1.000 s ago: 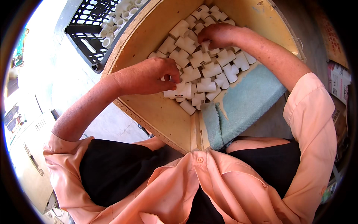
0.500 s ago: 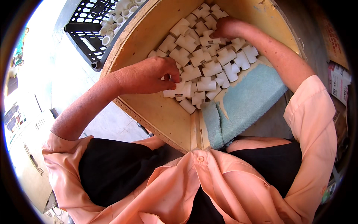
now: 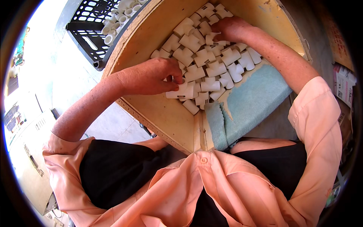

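- Fingers [image 3: 176, 70] of my left hand [image 3: 155, 77] pinch a white tee [image 3: 185, 91]; slackness could drop it.
- Right hand [image 3: 233, 30]: fingertips hidden, I cannot tell; crowded fittings [image 3: 204, 58] could slide.

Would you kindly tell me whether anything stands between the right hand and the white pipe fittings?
Nothing visible does: the right hand is in among the white pipe fittings inside the box.

Yellowish tray [image 3: 162, 113], white T-shaped fittings [image 3: 216, 69] heaped inside, blue-green cloth [image 3: 254, 99] lying over what seems its right edge
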The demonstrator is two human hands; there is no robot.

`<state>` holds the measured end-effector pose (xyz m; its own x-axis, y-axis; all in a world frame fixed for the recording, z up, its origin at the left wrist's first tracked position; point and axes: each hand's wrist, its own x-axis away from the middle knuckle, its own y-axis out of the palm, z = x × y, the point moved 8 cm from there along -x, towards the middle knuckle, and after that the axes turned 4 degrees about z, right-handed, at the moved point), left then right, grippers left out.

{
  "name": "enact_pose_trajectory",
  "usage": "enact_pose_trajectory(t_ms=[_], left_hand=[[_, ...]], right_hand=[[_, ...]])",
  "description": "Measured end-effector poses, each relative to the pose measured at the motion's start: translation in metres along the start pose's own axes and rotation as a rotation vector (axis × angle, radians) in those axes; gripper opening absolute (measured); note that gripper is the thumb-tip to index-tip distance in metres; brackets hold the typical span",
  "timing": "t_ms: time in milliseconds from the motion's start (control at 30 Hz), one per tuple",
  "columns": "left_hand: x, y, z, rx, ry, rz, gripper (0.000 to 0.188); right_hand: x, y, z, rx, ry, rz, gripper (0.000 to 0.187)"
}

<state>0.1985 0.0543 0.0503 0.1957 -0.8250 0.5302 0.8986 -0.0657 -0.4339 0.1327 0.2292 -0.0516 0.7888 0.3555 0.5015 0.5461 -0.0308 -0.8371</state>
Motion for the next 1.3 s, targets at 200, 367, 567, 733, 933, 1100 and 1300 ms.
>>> enact_pose_trajectory(t_ms=[200,367,567,733,933,1100,1300], left_hand=[[0.001,0.0,0.0,0.009,0.004,0.008,0.011],[0.003,0.001,0.001,-0.004,0.02,0.02,0.011],[0.002,0.002,0.003,-0.016,0.023,0.013,0.011],[0.001,0.001,0.004,-0.001,0.02,0.023,0.011],[0.002,-0.002,0.003,0.004,0.018,0.086,0.012],[0.001,-0.007,0.002,-0.005,0.013,0.146,0.012],[0.0,-0.014,-0.002,0.013,-0.068,0.216,0.012]], right_hand=[[-0.014,0.03,0.015,-0.373,0.1,-0.294,0.036],[-0.007,0.036,0.016,-0.565,0.276,-0.3,0.035],[-0.008,0.042,0.028,-0.569,0.307,-0.296,0.037],[-0.008,0.044,0.03,-0.515,0.316,-0.328,0.034],[-0.014,0.037,0.025,-0.219,0.204,-0.292,0.034],[-0.016,0.032,0.027,-0.173,0.119,-0.202,0.031],[-0.01,-0.002,0.017,-0.051,0.088,-0.067,0.028]])
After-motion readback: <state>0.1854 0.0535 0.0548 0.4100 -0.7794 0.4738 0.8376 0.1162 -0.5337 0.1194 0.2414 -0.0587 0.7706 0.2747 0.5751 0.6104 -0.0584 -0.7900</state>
